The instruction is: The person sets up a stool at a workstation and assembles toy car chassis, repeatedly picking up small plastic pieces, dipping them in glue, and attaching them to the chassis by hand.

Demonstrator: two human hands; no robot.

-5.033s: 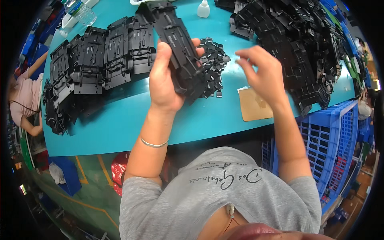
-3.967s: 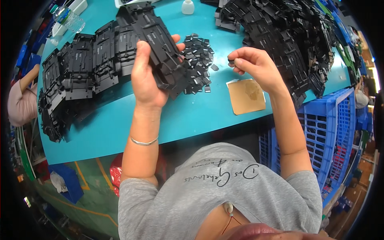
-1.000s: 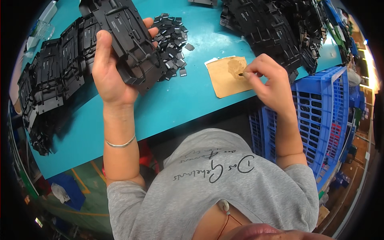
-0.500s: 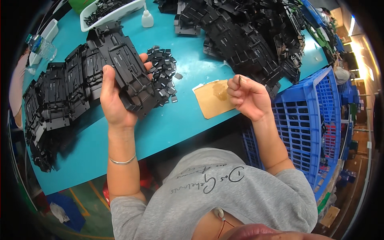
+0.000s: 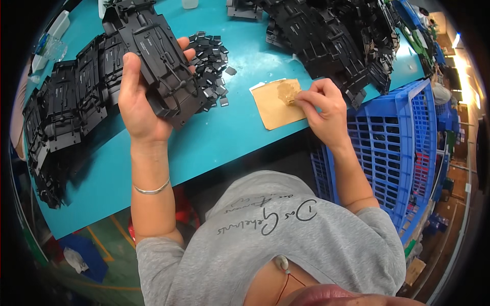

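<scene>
Turquoise table (image 5: pixel 204 153): my left fingers (image 5: pixel 189 54) grip a black moulded part (image 5: pixel 155 56); my right fingers (image 5: pixel 309 98) pinch what seems a small dark piece (image 5: pixel 292 102) at a tan card (image 5: pixel 272 111).

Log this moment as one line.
left hand: holding black molded part | right hand: pinching at brown card, any held piece unclear | teal table: small black pieces heaped beside left hand

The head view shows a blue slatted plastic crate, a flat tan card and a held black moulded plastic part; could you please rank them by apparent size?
Blue slatted plastic crate, partly hidden
Black moulded plastic part, likely enlarged by nearness
Flat tan card
</scene>
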